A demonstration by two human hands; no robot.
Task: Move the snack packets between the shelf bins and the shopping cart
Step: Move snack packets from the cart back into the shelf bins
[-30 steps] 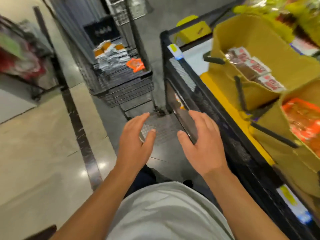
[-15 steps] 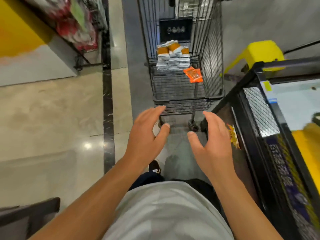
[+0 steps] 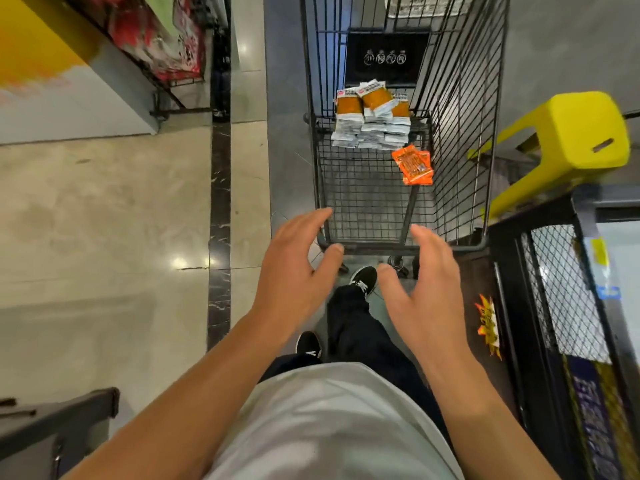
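Observation:
A black wire shopping cart [image 3: 450, 133] stands straight ahead of me. At its far end lies a stack of white and orange snack packets [image 3: 372, 124]. A small pile of orange-red packets [image 3: 414, 167] lies beside the stack, near the cart's right wall. My left hand [image 3: 294, 275] and my right hand [image 3: 426, 299] hover empty, fingers spread, just short of the cart's near rim. No shelf bins are in view.
A yellow plastic stool [image 3: 571, 140] stands right of the cart. A black mesh shelf frame [image 3: 540, 306] runs along my right side. A display rack [image 3: 156, 39] stands at the far left across the tiled floor. My feet are below the cart's near end.
My view has swung left, away from the yellow shelf bins, and now faces the cart. The cart is closer, and both empty hands have reached towards its near rim.

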